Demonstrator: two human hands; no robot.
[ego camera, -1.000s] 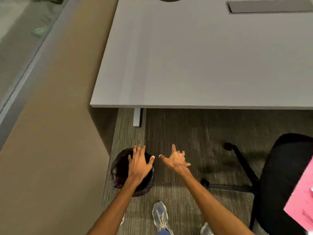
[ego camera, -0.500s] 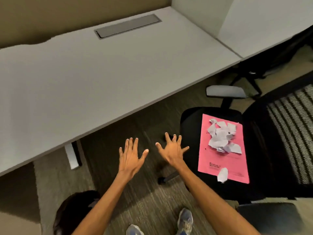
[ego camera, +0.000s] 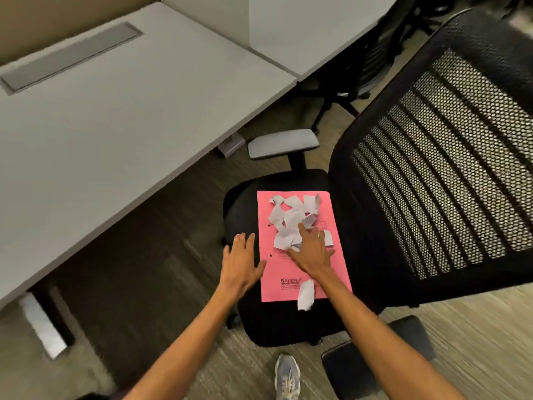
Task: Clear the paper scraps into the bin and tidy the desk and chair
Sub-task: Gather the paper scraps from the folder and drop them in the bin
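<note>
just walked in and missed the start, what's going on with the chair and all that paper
A person is clearing torn paper off an office chair. A pink sheet lies on the black seat with a pile of white paper scraps on it, and one stray scrap at its near edge. The right hand is open and reaching onto the pile; the left hand is flat at the sheet's left edge. Nothing is lifted yet. The desk beside it looks bare.

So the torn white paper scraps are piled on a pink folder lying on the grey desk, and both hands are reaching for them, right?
Not quite. The head view shows the pink folder lying on the black office chair seat, not on the grey desk. The torn white paper scraps are piled on it, and the left hand and right hand reach for them.
</note>
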